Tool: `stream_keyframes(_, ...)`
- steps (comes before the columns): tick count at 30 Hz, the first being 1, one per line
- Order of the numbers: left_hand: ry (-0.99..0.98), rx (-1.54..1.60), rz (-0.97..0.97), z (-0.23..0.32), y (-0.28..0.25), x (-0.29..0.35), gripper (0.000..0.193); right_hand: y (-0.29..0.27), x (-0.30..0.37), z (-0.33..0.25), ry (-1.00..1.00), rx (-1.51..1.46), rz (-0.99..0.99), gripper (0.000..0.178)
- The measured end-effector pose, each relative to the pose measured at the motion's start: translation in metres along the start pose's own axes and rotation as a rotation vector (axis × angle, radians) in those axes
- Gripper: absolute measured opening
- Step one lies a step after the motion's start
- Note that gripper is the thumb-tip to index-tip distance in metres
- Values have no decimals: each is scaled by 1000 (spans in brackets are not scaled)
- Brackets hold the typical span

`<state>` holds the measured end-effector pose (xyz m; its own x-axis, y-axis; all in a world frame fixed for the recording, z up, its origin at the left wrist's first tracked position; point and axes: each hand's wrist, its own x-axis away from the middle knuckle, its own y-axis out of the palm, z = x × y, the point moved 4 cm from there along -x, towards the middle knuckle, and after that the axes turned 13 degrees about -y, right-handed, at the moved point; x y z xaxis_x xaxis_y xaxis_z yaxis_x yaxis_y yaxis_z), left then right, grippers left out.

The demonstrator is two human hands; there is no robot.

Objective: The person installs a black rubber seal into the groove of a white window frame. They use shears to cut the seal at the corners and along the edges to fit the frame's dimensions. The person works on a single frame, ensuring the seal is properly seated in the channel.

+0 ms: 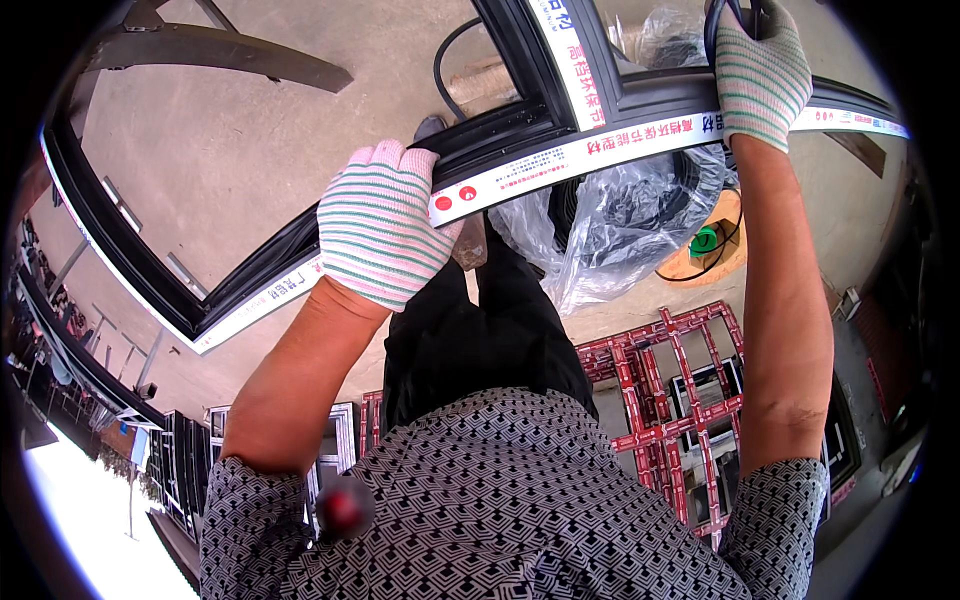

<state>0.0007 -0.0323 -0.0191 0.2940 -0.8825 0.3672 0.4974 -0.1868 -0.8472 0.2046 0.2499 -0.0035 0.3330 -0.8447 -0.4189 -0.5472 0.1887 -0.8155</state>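
Note:
A black window frame (660, 95) with white printed protective film lies across in front of me, its crossbar meeting the near rail. My left hand (385, 225), in a white glove with green stripes, is wrapped over the near rail left of that joint. Farther right, my right hand (765, 75), in a matching glove, is closed at the frame. A thin black strip (712, 30) loops out of its fingers at the top. The glove hides just how the strip is gripped. Another black strip or cord (440, 70) curves beside the crossbar.
Below the frame, a clear plastic bag (620, 240) holds black coiled strip. Beside it a green object (703, 242) sits on a round tan piece (735, 255). Red-wrapped frames (640, 400) lie near my right side. A dark metal stand (220, 52) is at the far left.

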Motion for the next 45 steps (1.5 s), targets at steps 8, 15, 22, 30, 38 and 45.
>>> stream_keyframes(8,-12,-6,31,10,3,-1,52,2,0,7,62,-104,-9,22)
stream_keyframes(15,-44,-32,11,41,12,-16,49,0,4,13,72,-125,-4,22)
stream_keyframes(22,-12,-30,43,41,10,-15,48,2,2,14,100,-166,-26,23)
stream_keyframes(30,-33,8,47,57,18,-23,54,1,6,13,-5,-148,25,24)
stream_keyframes(38,-46,42,64,57,17,-24,50,-4,0,24,2,158,-153,59)
stream_keyframes(45,-6,125,-9,66,25,-33,45,3,4,45,55,164,-175,59)
